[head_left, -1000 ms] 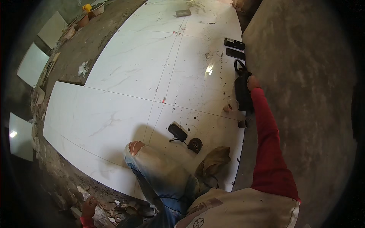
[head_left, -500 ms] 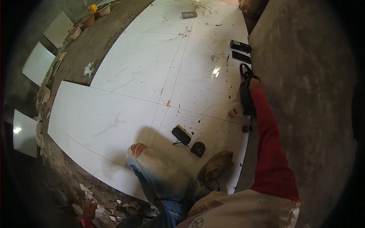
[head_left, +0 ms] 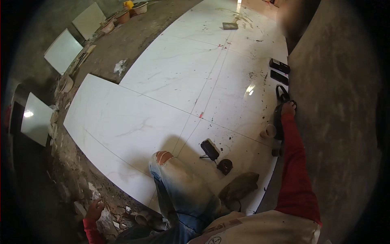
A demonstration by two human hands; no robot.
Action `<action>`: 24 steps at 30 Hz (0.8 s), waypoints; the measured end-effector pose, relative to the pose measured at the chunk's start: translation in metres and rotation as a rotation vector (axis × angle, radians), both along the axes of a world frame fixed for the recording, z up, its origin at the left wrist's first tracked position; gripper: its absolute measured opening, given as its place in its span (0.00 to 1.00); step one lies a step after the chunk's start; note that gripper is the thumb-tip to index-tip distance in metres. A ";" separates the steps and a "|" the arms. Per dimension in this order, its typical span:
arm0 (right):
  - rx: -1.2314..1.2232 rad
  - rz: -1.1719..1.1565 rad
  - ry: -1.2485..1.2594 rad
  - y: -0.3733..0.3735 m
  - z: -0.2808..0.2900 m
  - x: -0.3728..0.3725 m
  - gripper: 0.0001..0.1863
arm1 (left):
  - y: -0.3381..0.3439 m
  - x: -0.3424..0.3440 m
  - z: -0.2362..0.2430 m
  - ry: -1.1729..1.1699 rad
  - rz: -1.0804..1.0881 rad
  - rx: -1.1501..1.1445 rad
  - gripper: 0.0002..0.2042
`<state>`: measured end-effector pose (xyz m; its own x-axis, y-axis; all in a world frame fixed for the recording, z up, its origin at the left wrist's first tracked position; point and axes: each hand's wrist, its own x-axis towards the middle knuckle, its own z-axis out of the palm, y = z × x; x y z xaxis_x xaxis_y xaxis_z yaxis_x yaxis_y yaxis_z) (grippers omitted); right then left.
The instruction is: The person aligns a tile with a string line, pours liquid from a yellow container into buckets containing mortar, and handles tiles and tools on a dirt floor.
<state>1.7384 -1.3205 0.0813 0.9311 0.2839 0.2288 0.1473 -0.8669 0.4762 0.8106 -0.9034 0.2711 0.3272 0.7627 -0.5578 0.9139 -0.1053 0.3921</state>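
Observation:
My right hand reaches far along the right wall and is closed on the top of a black bag-like thing with a loop handle; its fingers are partly hidden. Beside that lie a clear plastic cup and a small dark cup. At the lower left my left hand hangs empty over rubble, its fingers loosely bent and apart. Near my bent knee, a small black device with thin legs and a round black thing rest on the white floor tiles.
A black box and a flat black phone-like thing lie by the right wall. Farther off is a grey rectangular block. Tiles lean on the left wall, with buckets beyond. Broken debris borders the tiles.
The whole view has swung left, so the floor and its things sit farther right and lower. My right hand stays on the black bag-like thing; my left hand has risen slightly.

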 end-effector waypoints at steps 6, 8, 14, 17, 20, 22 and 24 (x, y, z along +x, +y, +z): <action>0.297 -0.093 0.314 -0.005 0.026 0.001 0.13 | -0.001 -0.010 0.014 -0.023 0.055 0.029 0.24; 0.185 -0.082 0.398 -0.014 0.032 -0.012 0.14 | -0.004 0.012 0.022 0.013 0.056 0.009 0.24; 0.061 -0.073 0.542 -0.013 0.023 -0.016 0.16 | -0.020 0.029 0.038 0.079 -0.045 0.103 0.24; 0.132 -0.159 0.521 -0.007 0.022 -0.021 0.16 | -0.016 0.016 0.035 0.004 -0.038 0.108 0.26; 0.262 -0.330 0.433 -0.061 0.011 0.044 0.17 | -0.015 0.045 0.032 0.029 -0.082 0.146 0.25; 0.396 -0.385 0.434 -0.047 -0.001 0.049 0.18 | -0.018 0.031 0.037 0.054 -0.054 0.185 0.25; 0.043 -0.059 0.600 0.007 0.040 -0.004 0.21 | -0.032 -0.001 0.060 0.050 -0.146 0.395 0.25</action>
